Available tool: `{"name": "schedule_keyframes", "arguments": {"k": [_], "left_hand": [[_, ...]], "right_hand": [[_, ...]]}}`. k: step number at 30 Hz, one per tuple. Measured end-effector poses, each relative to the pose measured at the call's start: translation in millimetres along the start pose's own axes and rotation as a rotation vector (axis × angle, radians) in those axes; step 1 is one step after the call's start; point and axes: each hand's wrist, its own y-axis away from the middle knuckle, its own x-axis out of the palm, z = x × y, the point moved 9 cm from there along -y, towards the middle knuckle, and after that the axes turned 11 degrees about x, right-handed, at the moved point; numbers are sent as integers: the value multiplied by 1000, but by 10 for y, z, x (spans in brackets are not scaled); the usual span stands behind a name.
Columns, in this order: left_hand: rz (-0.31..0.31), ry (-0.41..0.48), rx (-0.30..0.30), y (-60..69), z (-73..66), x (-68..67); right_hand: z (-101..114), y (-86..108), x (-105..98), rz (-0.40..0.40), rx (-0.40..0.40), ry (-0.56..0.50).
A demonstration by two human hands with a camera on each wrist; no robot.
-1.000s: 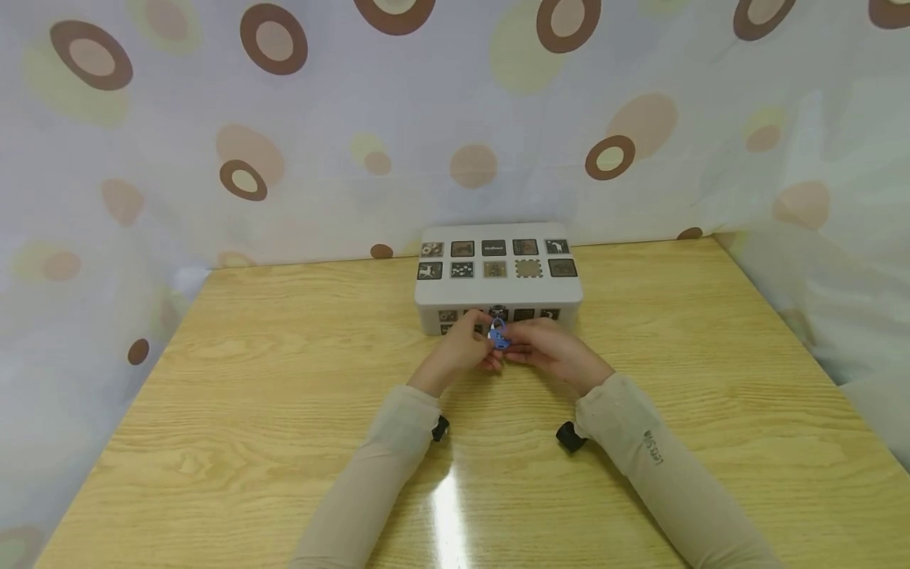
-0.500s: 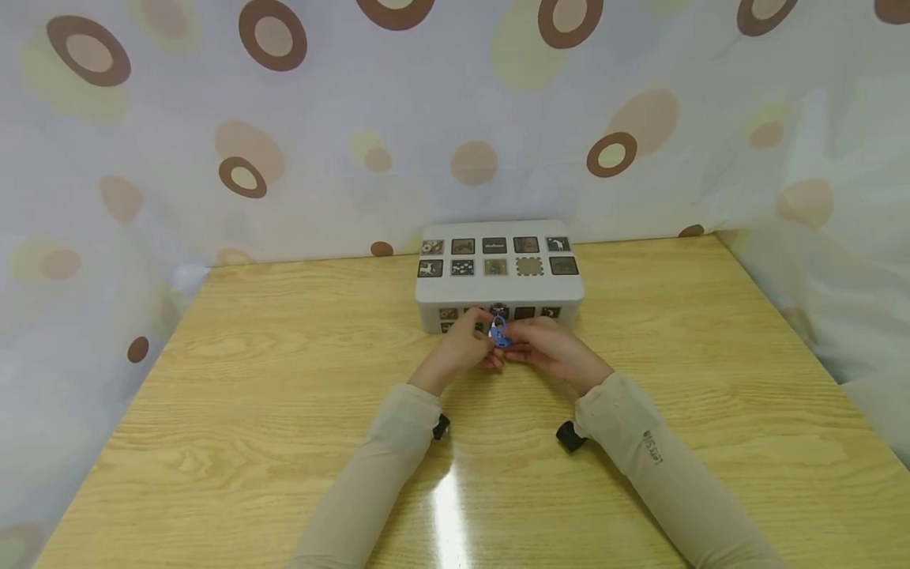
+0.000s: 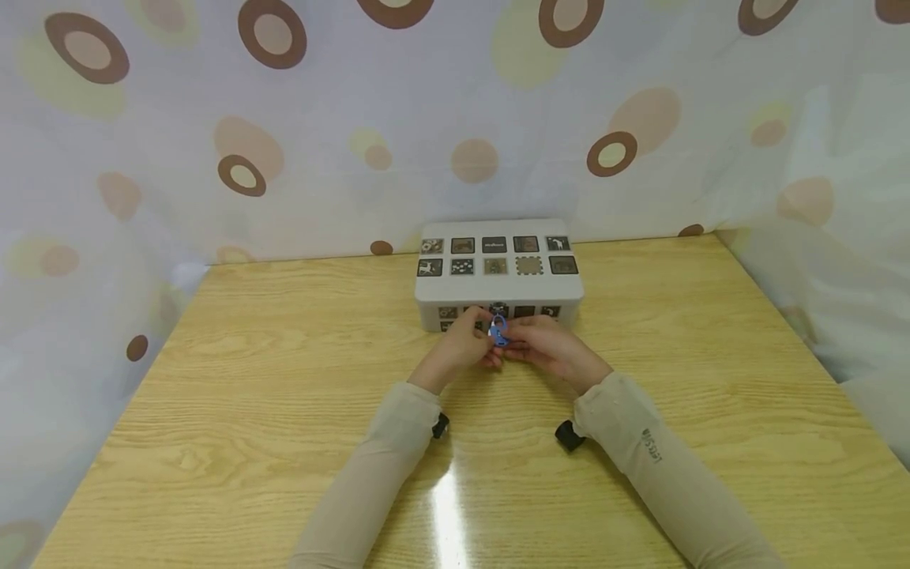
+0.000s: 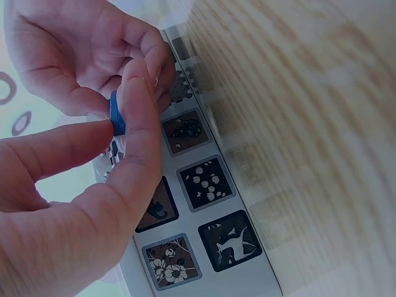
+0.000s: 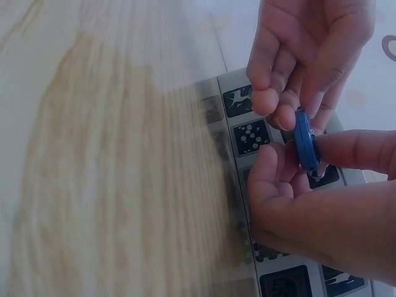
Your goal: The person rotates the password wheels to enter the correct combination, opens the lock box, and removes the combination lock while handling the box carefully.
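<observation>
A small blue padlock (image 3: 499, 333) is in front of the metal latch (image 3: 499, 307) of a white box (image 3: 498, 288) printed with dark picture squares. On its left side, my left hand (image 3: 462, 345) pinches it between thumb and fingers. My right hand (image 3: 554, 348) holds the padlock's right side, also with thumb and fingers. In the left wrist view, the padlock's blue edge (image 4: 116, 114) shows between the two hands. The right wrist view has the padlock body (image 5: 304, 142) edge-on. Whether the shackle passes through the latch is hard to tell.
The wooden table (image 3: 284, 379) carries the box near its back edge. A curtain (image 3: 426, 142) with brown and beige circles hangs behind and at the sides. Black wrist straps (image 3: 569, 435) stick out below the beige sleeves.
</observation>
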Motion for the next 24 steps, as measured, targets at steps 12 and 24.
{"name": "schedule_keyframes", "arguments": {"k": [12,24], "left_hand": [[0,4,-13,6,8,7],[-3,-25,-3,-10,5,2]], "right_hand": [[-19,-6,-1,-8,11,-5],[14,16,-8,-11,7,-27]]}}
